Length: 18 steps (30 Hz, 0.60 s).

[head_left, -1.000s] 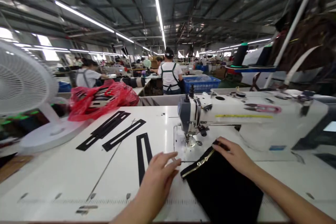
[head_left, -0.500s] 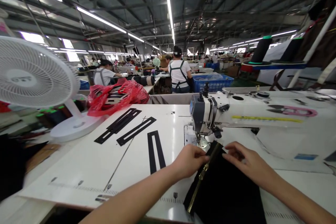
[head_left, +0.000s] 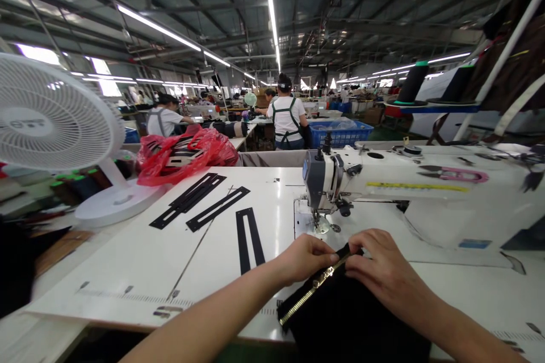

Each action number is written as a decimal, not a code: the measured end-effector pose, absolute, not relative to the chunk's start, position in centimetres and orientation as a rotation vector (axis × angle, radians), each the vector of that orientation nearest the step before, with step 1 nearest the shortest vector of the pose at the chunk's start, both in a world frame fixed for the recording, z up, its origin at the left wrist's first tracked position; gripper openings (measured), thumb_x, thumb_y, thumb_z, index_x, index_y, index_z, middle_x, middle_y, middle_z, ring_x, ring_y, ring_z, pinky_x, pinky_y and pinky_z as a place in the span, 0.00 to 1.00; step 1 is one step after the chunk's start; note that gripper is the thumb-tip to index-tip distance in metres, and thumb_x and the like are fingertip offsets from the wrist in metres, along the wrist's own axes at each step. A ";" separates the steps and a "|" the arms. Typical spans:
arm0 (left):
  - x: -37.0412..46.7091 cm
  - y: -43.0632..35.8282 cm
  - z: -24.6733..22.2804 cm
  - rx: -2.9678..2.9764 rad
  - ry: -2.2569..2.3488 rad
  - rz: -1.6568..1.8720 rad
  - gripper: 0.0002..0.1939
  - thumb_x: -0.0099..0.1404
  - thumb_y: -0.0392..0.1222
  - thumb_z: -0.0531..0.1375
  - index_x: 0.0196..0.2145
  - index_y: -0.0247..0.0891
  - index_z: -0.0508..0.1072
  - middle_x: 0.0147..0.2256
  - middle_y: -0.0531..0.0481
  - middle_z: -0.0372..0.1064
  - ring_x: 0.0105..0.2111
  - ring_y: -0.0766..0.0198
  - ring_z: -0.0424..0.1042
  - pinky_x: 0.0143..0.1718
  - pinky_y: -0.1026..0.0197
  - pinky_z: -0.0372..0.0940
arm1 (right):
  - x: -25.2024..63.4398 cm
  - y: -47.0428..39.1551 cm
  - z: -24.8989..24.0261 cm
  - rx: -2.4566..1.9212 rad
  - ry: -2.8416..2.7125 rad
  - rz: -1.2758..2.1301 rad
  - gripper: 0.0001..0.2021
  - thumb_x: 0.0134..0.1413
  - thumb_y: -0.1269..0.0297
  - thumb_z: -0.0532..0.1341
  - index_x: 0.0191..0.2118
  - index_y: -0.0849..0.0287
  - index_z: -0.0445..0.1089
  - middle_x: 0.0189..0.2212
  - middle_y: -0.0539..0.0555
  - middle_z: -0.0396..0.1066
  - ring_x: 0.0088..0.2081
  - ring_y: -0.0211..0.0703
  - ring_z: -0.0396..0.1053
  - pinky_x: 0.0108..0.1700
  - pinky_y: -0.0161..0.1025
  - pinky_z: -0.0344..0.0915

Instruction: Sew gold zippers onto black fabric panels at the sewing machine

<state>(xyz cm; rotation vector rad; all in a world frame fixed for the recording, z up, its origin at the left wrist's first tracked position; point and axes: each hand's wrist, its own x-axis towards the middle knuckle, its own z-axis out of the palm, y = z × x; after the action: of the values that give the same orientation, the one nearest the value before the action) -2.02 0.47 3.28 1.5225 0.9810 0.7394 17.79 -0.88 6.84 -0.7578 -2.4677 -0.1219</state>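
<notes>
A black fabric piece (head_left: 357, 317) with a gold metal zipper (head_left: 309, 295) along its upper left edge hangs over the table's front edge. My left hand (head_left: 309, 258) pinches the zipper edge just above the gold slider. Close beside it, my right hand (head_left: 374, 261) grips the zipper's upper end, thumb and fingers closed on the fabric. Both hands are in front of the sewing machine's needle and presser foot (head_left: 321, 224), and the fabric is apart from the foot.
Several black slotted strips (head_left: 250, 241) lie on the white table (head_left: 213, 272). A red plastic bag (head_left: 187, 153) and a white fan (head_left: 59, 119) stand at the left. The sewing machine (head_left: 409, 181) carries pink-handled snips (head_left: 453, 174). Co-workers sit beyond, near a blue crate (head_left: 340, 133).
The fabric's top has come back from the presser foot, and the zipper has tilted flatter. My right hand has moved left and closed on the zipper's upper end.
</notes>
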 end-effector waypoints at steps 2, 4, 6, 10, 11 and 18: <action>-2.4 0.0 3.7 1.550 1.014 0.777 0.18 0.58 0.51 0.59 0.35 0.30 0.76 0.28 0.49 0.70 0.28 0.65 0.66 0.30 0.64 0.60 | 17.8 -1.2 6.8 -0.745 -2.531 -0.049 0.07 0.57 0.72 0.53 0.30 0.59 0.65 0.33 0.55 0.65 0.37 0.44 0.61 0.41 0.46 0.59; -3.0 -0.8 4.6 1.622 1.066 0.859 0.17 0.59 0.49 0.60 0.41 0.35 0.75 0.38 0.47 0.71 0.37 0.60 0.68 0.39 0.61 0.61 | 18.0 -1.7 6.9 -0.797 -2.584 0.022 0.07 0.58 0.73 0.50 0.31 0.59 0.63 0.31 0.55 0.65 0.34 0.43 0.62 0.39 0.44 0.60; -3.5 -1.7 5.8 1.809 1.097 0.935 0.16 0.57 0.49 0.64 0.41 0.39 0.75 0.43 0.48 0.70 0.43 0.59 0.67 0.45 0.60 0.60 | 18.2 -2.1 7.2 -0.891 -2.594 0.100 0.08 0.59 0.71 0.49 0.31 0.59 0.61 0.29 0.54 0.65 0.32 0.43 0.63 0.37 0.43 0.61; -4.0 -2.4 7.8 2.221 1.046 0.794 0.09 0.54 0.44 0.68 0.32 0.40 0.77 0.32 0.53 0.73 0.36 0.62 0.71 0.45 0.60 0.60 | 18.2 -2.4 9.0 -1.049 -2.539 0.412 0.09 0.61 0.66 0.48 0.31 0.57 0.61 0.28 0.52 0.67 0.30 0.40 0.65 0.33 0.37 0.63; -3.9 -2.3 8.2 2.261 1.029 0.744 0.07 0.55 0.43 0.67 0.32 0.39 0.77 0.31 0.53 0.73 0.34 0.63 0.71 0.42 0.62 0.62 | 18.3 -2.2 9.7 -1.082 -2.518 0.466 0.09 0.61 0.64 0.48 0.32 0.57 0.62 0.28 0.51 0.67 0.30 0.39 0.66 0.32 0.36 0.63; -2.3 -1.9 11.9 2.753 0.823 1.467 0.07 0.68 0.38 0.55 0.39 0.40 0.74 0.42 0.50 0.71 0.42 0.63 0.68 0.44 0.59 0.60 | 21.6 -4.5 13.1 -0.802 -2.351 -0.385 0.10 0.56 0.62 0.56 0.43 0.47 0.67 0.33 0.49 0.72 0.34 0.44 0.69 0.40 0.41 0.64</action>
<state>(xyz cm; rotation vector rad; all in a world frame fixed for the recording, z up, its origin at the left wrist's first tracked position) -2.29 -1.95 11.95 2.7530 0.8231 1.4667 21.60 -4.55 13.14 -0.8023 -2.3512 -0.3847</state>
